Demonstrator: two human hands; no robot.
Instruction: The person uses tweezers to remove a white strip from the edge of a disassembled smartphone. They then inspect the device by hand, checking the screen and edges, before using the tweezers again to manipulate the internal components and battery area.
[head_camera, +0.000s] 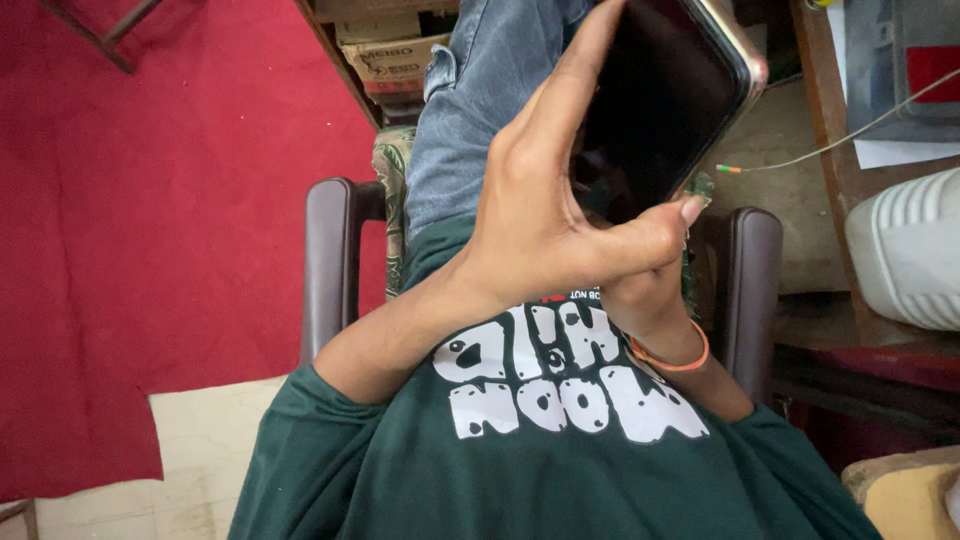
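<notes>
head view: our left hand and right hand clasp the dark phone, both closed on it; we judge it stiff, slick, fragile, best held by its edges.

We see a red carpet over pale floor tiles, a dark brown armchair, cardboard boxes under a wooden bench, and a white ribbed container.

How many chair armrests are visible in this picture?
2. One armrest is at the picture's left beside the left hand; the other armrest is at right. Nothing suggests more.
</notes>
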